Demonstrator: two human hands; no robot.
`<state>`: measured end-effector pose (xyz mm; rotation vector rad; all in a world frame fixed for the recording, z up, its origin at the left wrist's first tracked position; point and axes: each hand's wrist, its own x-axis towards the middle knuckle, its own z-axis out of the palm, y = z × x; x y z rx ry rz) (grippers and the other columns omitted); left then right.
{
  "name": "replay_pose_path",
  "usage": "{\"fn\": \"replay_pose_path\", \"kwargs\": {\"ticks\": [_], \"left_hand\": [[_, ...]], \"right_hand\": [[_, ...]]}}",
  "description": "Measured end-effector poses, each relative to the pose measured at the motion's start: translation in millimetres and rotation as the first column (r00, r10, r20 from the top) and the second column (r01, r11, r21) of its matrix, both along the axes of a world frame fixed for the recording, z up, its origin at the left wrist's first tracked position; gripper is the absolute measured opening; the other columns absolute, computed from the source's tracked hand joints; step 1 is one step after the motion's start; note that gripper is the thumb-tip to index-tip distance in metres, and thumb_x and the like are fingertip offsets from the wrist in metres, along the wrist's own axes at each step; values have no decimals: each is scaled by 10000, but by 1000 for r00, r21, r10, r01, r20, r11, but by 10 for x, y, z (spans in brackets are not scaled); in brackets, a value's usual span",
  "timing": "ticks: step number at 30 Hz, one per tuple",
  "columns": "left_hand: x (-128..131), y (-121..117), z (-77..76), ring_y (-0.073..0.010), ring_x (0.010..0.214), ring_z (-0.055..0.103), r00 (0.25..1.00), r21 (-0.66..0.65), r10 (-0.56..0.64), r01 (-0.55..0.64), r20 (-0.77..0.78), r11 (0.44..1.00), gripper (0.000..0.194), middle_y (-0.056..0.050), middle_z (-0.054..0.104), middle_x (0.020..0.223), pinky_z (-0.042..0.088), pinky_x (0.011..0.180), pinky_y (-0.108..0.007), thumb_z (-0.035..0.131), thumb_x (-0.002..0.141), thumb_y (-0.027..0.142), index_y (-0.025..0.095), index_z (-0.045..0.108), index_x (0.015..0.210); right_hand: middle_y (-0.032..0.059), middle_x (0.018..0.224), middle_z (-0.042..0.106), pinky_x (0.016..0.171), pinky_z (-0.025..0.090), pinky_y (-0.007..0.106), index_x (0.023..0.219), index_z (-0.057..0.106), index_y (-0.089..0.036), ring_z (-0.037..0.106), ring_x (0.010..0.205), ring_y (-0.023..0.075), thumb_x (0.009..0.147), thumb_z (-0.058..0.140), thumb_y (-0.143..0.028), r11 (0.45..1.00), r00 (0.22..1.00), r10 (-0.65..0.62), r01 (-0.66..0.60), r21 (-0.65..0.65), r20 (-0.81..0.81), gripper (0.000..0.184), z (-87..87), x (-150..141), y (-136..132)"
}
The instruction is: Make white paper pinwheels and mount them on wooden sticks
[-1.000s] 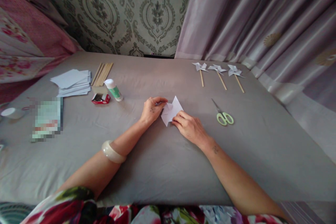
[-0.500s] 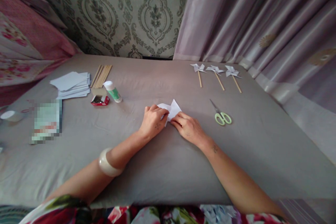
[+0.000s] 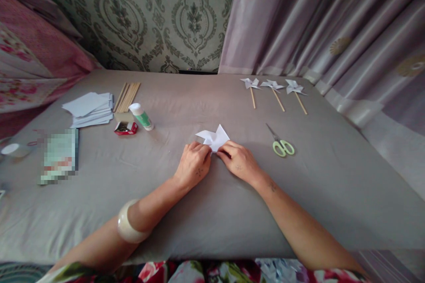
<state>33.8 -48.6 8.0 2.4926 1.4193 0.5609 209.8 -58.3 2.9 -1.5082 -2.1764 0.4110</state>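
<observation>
A white paper pinwheel head (image 3: 217, 138) with pointed, folded blades lies in front of me, gripped at its near edge by both hands. My left hand (image 3: 195, 163) is closed, its fingertips pinching the paper's lower left side. From the other side my right hand (image 3: 239, 159) pinches the lower right corner between thumb and fingers. The fingertips partly hide the near edge of the paper. To the right, scissors (image 3: 280, 141) with light green handles rest on the grey cloth.
Three finished pinwheels on sticks (image 3: 274, 88) lie at the back right. On the left are a paper stack (image 3: 89, 109), wooden sticks (image 3: 127, 97), a small red box (image 3: 126, 128) of dark pieces, a green-and-white glue bottle (image 3: 142, 116), a blurred packet (image 3: 59, 157) and a white-lidded container (image 3: 15, 150).
My left hand has slid down toward the paper's near edge, uncovering the left blade. The right hand keeps its hold in nearly the same place.
</observation>
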Motion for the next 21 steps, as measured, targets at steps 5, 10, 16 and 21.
{"fn": "replay_pose_path", "kwargs": {"ticks": [5, 10, 16, 21], "left_hand": [[-15, -24, -4, -222, 910, 611, 999, 13, -48, 48, -5, 999, 213, -89, 694, 913, 446, 819, -354, 417, 921, 189, 165, 628, 912], [-22, -42, 3, -214, 915, 618, 997, 26, -61, 63, -57, 998, 225, -82, 693, 918, 450, 814, -342, 404, 931, 211, 173, 625, 921], [-9, -76, 47, -230, 928, 606, 986, 56, -91, 99, -137, 993, 216, -92, 689, 983, 441, 800, -356, 408, 931, 202, 169, 620, 954], [-6, -70, 45, -238, 935, 599, 987, 49, -92, 99, -133, 994, 215, -99, 683, 982, 439, 799, -361, 410, 933, 203, 161, 619, 957]], "right_hand": [[47, 876, 656, 681, 423, 253, 836, 665, -208, 608, 794, 162, 913, 515, -283, 1000, 1000, -18, 18, 9, -9, 184, 2, -11, -11], [44, 879, 658, 692, 423, 248, 835, 662, -215, 611, 814, 165, 916, 499, -261, 1000, 999, -30, 30, 6, -15, 188, 14, -21, -19], [46, 868, 666, 670, 420, 252, 830, 668, -221, 610, 771, 165, 912, 503, -263, 998, 997, -63, 63, 3, -44, 189, 31, -47, -23], [44, 861, 677, 682, 434, 254, 834, 664, -212, 614, 741, 159, 894, 526, -235, 996, 988, -90, 89, -13, -127, 152, 13, -72, -13]]}}
